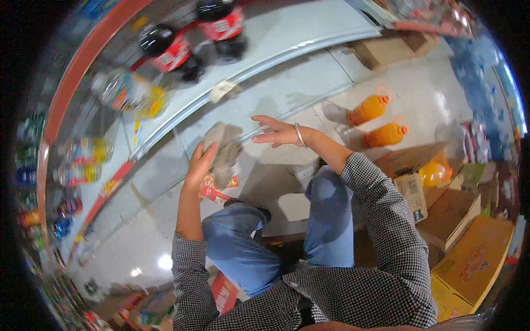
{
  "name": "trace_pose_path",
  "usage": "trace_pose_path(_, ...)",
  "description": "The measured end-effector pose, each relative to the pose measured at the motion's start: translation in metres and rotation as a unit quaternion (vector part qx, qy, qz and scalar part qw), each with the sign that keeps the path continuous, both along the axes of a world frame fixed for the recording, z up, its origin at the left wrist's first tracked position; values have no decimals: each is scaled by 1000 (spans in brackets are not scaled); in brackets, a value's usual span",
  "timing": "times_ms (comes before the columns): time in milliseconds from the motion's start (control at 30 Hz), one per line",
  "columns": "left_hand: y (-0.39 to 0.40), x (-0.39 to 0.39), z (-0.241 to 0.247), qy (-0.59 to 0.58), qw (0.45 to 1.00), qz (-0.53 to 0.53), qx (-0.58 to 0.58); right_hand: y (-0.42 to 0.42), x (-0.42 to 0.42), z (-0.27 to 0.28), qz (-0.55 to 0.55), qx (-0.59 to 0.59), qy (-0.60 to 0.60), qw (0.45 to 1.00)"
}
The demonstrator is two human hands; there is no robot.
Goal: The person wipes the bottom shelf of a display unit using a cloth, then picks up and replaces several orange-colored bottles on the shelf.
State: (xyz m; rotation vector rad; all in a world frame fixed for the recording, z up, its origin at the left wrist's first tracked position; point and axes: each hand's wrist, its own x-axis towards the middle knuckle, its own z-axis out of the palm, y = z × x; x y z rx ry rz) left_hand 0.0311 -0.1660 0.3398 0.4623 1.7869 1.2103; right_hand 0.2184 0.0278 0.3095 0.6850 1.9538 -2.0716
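Observation:
My left hand (199,165) grips a crumpled grey cloth (223,153), which looks blurred. Fingers apart and holding nothing, my right hand (279,132) reaches in from the right, a little away from the cloth; a silver-coloured bangle circles its wrist. Both hands are in front of a low white shelf (265,97) with a metal front edge. A crumpled pale piece (225,91), perhaps cloth or paper, sits on that edge. Below the cloth, a red and yellow printed card or packet (215,192) lies on the tiled floor.
Dark cola bottles (176,51) and a clear bottle with a yellow label (128,93) are on the shelf above. Two orange drink bottles (385,134) with loop handles stand on the floor at right. Cardboard boxes (445,215) and a yellow carton (474,256) crowd my right side.

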Motion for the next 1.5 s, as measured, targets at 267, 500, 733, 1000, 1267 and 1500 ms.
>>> trace_pose_path(267,-90,-30,20,-207,971,54,105,-111,-98,14,-35,-100,147,983)
trace_pose_path(500,-231,-65,-98,-131,974,159,89,-78,-73,-49,-13,180,-56,982)
trace_pose_path(733,-290,-67,-143,-177,970,141,-92,-32,35,-119,-175,280,-117,937)
trace_pose_path(1000,-281,-108,-161,-172,975,139,-6,-34,120,-204,213,410,-157,873)
trace_pose_path(1267,-360,-57,-176,-118,952,282,-30,-104,-16,-190,146,469,-178,853)
trace_pose_path(1500,-355,-53,-212,-192,928,320,-3,-104,-108,-259,-93,356,-74,927)
